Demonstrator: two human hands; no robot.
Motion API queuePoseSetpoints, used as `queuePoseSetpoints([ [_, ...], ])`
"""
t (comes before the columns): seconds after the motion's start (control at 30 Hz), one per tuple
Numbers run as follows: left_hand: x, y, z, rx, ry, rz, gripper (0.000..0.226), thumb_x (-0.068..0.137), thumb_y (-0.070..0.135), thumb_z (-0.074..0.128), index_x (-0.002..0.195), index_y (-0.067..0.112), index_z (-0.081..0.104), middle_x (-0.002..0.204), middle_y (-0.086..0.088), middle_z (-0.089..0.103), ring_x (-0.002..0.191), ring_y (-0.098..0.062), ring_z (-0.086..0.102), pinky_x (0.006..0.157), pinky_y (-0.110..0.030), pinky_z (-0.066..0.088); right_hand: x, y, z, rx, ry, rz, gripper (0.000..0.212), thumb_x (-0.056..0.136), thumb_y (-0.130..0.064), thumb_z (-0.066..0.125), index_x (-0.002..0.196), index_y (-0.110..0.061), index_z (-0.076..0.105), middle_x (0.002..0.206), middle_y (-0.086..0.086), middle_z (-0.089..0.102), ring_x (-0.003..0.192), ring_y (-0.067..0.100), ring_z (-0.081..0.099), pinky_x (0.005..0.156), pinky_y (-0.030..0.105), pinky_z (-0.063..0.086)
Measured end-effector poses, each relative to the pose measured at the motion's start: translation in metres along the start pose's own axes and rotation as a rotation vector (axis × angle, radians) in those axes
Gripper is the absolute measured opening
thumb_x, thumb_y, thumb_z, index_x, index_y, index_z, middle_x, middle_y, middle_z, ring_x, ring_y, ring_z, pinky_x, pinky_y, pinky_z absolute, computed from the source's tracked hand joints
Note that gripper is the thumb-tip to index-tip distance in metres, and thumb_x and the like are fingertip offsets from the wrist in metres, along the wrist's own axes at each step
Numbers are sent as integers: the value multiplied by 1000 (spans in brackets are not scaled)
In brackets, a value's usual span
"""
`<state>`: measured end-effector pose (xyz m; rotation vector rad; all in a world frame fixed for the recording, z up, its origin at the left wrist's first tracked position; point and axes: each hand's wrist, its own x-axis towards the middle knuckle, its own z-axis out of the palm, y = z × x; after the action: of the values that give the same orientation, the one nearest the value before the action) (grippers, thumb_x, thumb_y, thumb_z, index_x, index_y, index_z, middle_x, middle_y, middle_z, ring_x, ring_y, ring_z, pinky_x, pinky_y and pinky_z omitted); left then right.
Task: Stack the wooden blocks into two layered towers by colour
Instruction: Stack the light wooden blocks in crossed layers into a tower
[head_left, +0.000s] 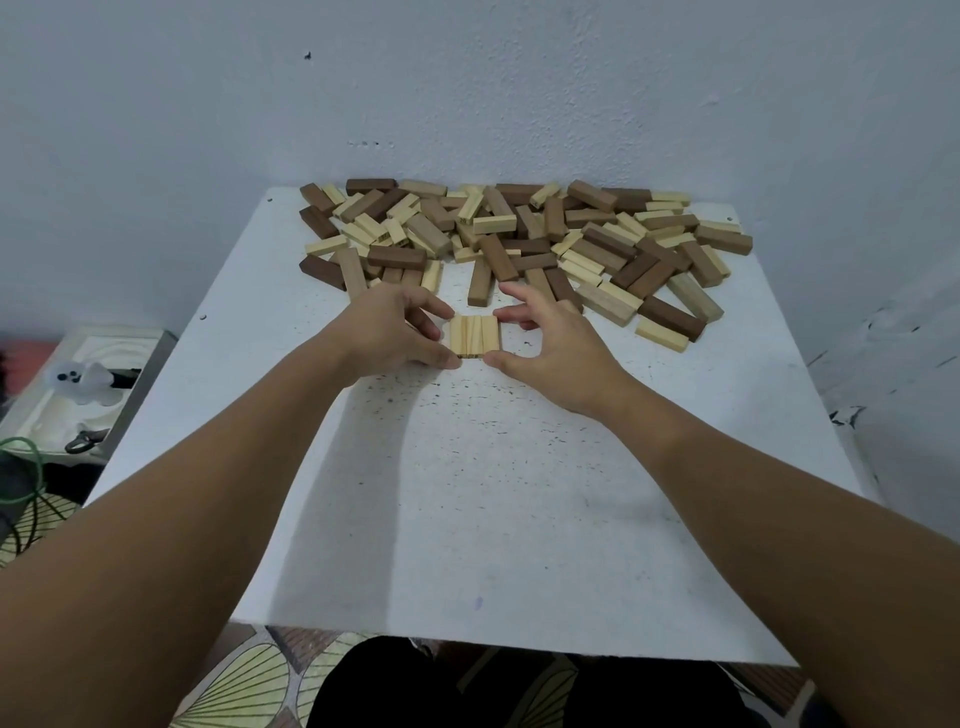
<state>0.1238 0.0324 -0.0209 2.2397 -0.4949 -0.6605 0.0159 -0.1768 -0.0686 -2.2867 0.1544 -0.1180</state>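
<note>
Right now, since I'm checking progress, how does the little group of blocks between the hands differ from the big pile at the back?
The group of blocks is all pale wood; the pile mixes pale and dark brown. The group lies flush, side by side, in one flat row; the pile is jumbled, with blocks overlapping at all angles. The left hand and right hand pinch the group; nothing touches the pile. Both sit on the white table.

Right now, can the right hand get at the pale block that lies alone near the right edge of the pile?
Probably yes. The right hand is at the row of pale blocks, and the lone pale block lies to its right with only bare table between.
</note>
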Motion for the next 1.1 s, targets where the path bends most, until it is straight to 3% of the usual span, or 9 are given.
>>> queuePoseSetpoints([
  [0.2, 0, 3, -3, 52, -20, 18, 74, 64, 29, 100, 129, 33, 64, 102, 0, 72, 94, -20, 70, 85, -36, 56, -1, -4, -4, -12, -2, -25, 84, 86, -39, 83, 155, -36, 37, 140, -17, 58, 119, 6, 45, 96, 27, 40],
  [0.33, 2, 7, -3, 92, -32, 27, 70, 66, 31, 98, 128, 32, 67, 102, 2, 71, 92, -16, 68, 74, -27, 52, 3, -8, -5, -45, -14, -54, 81, 89, -35, 81, 156, -33, 37, 138, -17, 60, 123, 8, 41, 99, 28, 39],
  [0.47, 4, 7, -3, 115, -29, 12, 64, 66, 33, 98, 124, 30, 72, 101, 3, 71, 86, -12, 66, 62, -19, 43, 7, -8, -5, -7, -43, -29, 82, 86, -36, 83, 155, -36, 38, 129, -22, 62, 113, 2, 44, 91, 24, 36],
  [0.67, 4, 10, -5, 106, -63, 17, 71, 64, 32, 99, 127, 31, 68, 104, 0, 70, 87, -15, 67, 64, -20, 46, 9, -11, -9, -9, -69, -26, 88, 81, -41, 87, 154, -39, 37, 126, -25, 59, 106, -6, 44, 86, 18, 36],
  [0.77, 5, 12, -5, 105, -79, 29, 77, 66, 31, 98, 135, 32, 63, 106, -1, 69, 89, -16, 68, 63, -18, 46, 9, -14, -13, -93, -81, -45, 89, 78, -49, 87, 154, -37, 41, 133, -17, 51, 115, 4, 41, 95, 24, 40],
  [0.87, 6, 12, -4, 145, -78, 41, 74, 66, 33, 98, 133, 31, 66, 106, 0, 69, 87, -14, 67, 60, -16, 45, 10, -17, -15, -223, -95, -12, 87, 74, -63, 83, 150, -36, 49, 128, -13, 36, 130, 12, 31, 106, 32, 33],
  [1.1, 6, 9, -2, 142, -45, 52, 64, 66, 34, 98, 124, 32, 73, 102, 0, 70, 78, -11, 64, 54, -10, 44, 13, -17, -12, -271, -85, -12, 72, 75, -68, 79, 139, -41, 61, 123, -11, 33, 127, 14, 29, 103, 29, 27],
])
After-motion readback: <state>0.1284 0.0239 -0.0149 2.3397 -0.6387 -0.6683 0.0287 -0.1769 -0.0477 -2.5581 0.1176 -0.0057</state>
